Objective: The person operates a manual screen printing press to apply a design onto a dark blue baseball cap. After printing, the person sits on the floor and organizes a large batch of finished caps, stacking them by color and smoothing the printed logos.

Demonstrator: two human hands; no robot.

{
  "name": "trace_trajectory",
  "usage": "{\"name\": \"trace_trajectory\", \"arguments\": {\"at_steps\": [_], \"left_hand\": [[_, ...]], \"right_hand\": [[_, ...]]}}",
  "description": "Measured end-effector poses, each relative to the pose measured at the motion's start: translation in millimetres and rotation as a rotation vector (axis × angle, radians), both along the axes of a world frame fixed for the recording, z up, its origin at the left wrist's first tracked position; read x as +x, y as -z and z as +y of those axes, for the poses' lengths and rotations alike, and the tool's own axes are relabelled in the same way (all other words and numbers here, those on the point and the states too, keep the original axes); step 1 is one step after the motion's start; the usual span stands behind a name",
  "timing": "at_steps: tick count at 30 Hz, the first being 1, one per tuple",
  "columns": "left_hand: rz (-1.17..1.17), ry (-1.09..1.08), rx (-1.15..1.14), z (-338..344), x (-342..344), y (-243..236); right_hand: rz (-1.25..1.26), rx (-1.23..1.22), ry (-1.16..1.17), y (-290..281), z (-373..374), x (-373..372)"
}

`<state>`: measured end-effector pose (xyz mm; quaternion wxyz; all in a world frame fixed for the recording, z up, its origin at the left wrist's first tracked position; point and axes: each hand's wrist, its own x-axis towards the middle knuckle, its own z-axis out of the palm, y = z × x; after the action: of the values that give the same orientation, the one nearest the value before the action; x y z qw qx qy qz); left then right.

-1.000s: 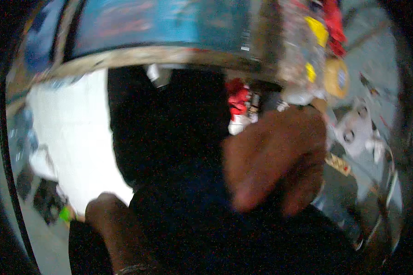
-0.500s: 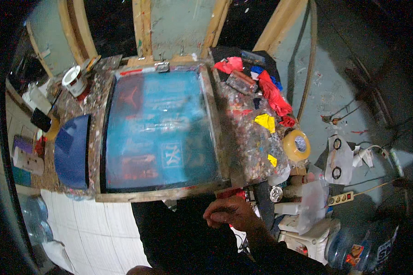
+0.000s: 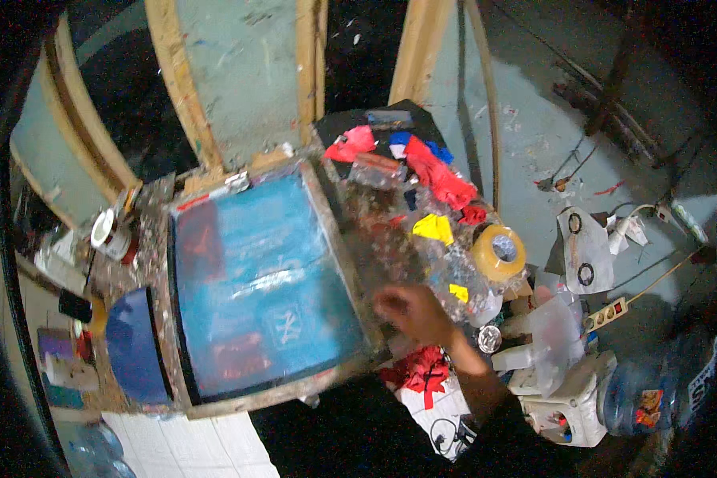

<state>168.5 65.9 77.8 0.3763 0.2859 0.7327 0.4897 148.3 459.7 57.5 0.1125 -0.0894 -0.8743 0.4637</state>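
Screen frame (image 3: 263,279), blue mesh in paint-spattered wood, lies flat at centre. Right hand (image 3: 413,312) sits at its 3 o'clock edge, on the messy strip of bench (image 3: 374,239) beside it; fingers curled, blurred, can't tell if they grip anything. Left hand not visible. Tape roll (image 3: 499,251) at 2 o'clock of the hand, yellow scrap (image 3: 433,227) at 12, red rags (image 3: 419,373) at 6. Blue squeegee (image 3: 135,342) at the frame's 9 o'clock.
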Motion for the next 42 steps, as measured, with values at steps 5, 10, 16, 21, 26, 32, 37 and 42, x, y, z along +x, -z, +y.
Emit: {"name": "trace_trajectory", "arguments": {"at_steps": [5,10,16,21,26,32,37,42], "left_hand": [[-0.198,0.112,-0.155,28.7,-24.8,-11.9],[0.242,0.169,-0.305,7.5,-30.2,18.0],[0.156,-0.253,-0.149,51.9,-47.6,-5.0],[0.601,-0.394,-0.271,53.1,-98.3,22.1],[0.653,0.073,-0.45,45.5,-129.3,80.1],[0.458,0.052,-0.395,30.9,-118.6,113.8],[0.496,-0.001,-0.454,47.4,-112.8,56.1],[0.663,-0.016,-0.427,49.6,-106.7,52.4]], "right_hand": [[0.066,0.562,0.353,30.5,116.4,-120.1],[0.186,1.053,0.367,67.3,185.5,-192.5],[-0.046,1.262,0.237,79.0,219.5,-229.2],[0.077,1.303,0.273,38.4,292.0,-261.7],[0.111,1.501,0.285,91.3,376.8,-290.2],[-0.003,1.156,0.18,70.2,320.1,-285.7],[0.096,0.764,-0.054,26.0,249.1,-229.9],[-0.025,0.872,0.044,63.9,248.9,-228.6]]}}
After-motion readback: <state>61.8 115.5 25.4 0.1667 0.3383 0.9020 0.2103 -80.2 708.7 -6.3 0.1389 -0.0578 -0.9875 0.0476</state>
